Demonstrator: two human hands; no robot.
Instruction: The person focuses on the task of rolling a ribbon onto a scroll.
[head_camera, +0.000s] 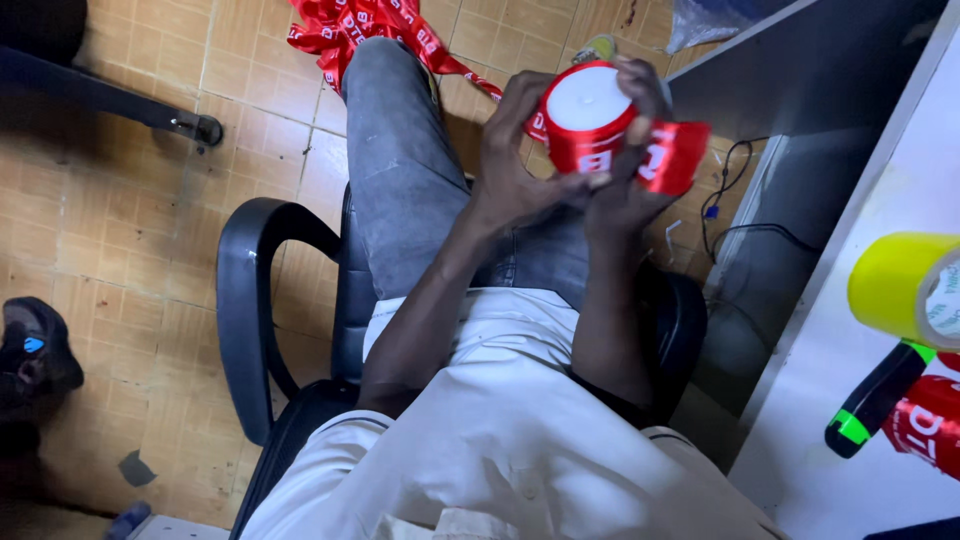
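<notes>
Already both hands clamp the red ribbon roll (585, 118); left hand (515, 165) cradles it, right hand (630, 170) pinches its loose end; much ribbon trails beyond.

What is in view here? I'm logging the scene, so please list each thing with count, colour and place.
ribbon spool: one, red with a white top, held up over the lap in both hands
ribbon pile: one, red with white print, on the floor at top
tile floor: tan, left side
office chair: one, black, under the person
shoe: one, black, floor at left edge
desk: one, white, right side
tape roll: one, yellow, on the desk
marker: one, black and green, on the desk
red package: one, at the desk's right edge
cables: black, under the desk
left hand: on the spool's left
right hand: on the spool's right, at the loose ribbon end
</notes>
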